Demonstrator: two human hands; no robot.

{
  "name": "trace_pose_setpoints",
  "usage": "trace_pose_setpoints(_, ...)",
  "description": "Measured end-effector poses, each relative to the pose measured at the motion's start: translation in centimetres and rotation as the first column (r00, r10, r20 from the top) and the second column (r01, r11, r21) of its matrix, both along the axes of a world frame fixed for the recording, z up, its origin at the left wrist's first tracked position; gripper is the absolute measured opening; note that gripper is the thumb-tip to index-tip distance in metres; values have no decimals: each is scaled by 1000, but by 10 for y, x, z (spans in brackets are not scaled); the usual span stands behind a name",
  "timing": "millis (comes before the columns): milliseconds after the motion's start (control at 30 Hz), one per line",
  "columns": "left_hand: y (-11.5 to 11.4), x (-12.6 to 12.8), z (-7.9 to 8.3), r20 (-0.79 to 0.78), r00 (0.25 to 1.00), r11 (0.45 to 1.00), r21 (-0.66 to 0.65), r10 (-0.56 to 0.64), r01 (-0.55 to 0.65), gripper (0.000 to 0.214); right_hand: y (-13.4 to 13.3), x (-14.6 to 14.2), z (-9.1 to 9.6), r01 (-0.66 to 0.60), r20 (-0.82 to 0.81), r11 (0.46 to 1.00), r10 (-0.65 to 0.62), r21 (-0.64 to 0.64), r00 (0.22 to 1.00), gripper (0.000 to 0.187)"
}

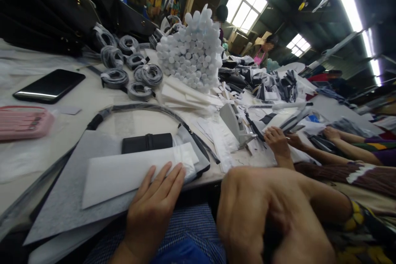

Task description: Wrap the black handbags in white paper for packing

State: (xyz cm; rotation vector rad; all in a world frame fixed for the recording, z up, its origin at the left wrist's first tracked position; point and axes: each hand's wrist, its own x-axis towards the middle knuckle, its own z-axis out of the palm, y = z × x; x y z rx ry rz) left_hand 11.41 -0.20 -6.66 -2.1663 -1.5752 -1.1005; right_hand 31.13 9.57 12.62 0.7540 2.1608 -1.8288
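My left hand (151, 210) lies flat, fingers stretched out, on the near end of a white foam sheet (123, 175). That sheet rests on a grey felt sheet (68, 198) at the table's front edge. A black folded leather piece (147, 142) lies just behind the white sheet. A long black strap (139, 109) arcs around it. My right hand (262, 214) is very close to the camera at the lower right, curled into a fist below the table edge. What it holds, if anything, is hidden.
A black phone (49, 86) and a pink case (23, 121) lie at the left. Coiled grey straps (114, 78) and a white bundle of tubes (192, 49) stand behind. A co-worker's hands (278, 140) work among scraps at the right. Black bags (46, 12) fill the back left.
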Motion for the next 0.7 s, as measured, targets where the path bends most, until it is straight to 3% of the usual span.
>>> trace_pose_setpoints(67, 0, 0, 0, -1, 1000, 1000, -15, -10, 10, 38, 1, -24, 0, -97, 2, 995, 97, 6, 995, 30)
trace_pose_setpoints(133, 0, 0, -1, 10, 1000, 1000, -20, -17, 18, 37, 15, -41, -5, -219, 62, 964, 212, 150, 975, 24)
trace_pose_setpoints(167, 0, 1, 0, 17, 1000, 1000, -21, -13, 13, 36, 24, -48, -10, -288, 113, 924, 268, 252, 957, 23)
trace_pose_setpoints(233, 0, 2, 0, 23, 1000, 1000, -24, 9, -9, 34, 43, -59, -19, -413, 236, 798, 341, 439, 910, 22)
trace_pose_setpoints(333, 0, 4, 2, 23, 998, 999, -13, 52, -52, 33, 60, -73, -33, -570, 417, 593, 390, 568, 821, 18)
trace_pose_setpoints(500, 0, 4, -1, 39, 998, 998, -8, 56, -56, 33, 64, -96, -47, -756, 647, 349, 391, 554, 655, 20)
trace_pose_setpoints(633, 1, 4, -3, 67, 997, 999, -7, 49, -49, 31, 61, -113, -54, -806, 702, 209, 404, 553, 586, 18)
trace_pose_setpoints(700, 1, 5, -3, 69, 996, 998, -15, 59, -58, 31, 60, -121, -58, -838, 742, 164, 400, 520, 538, 16)
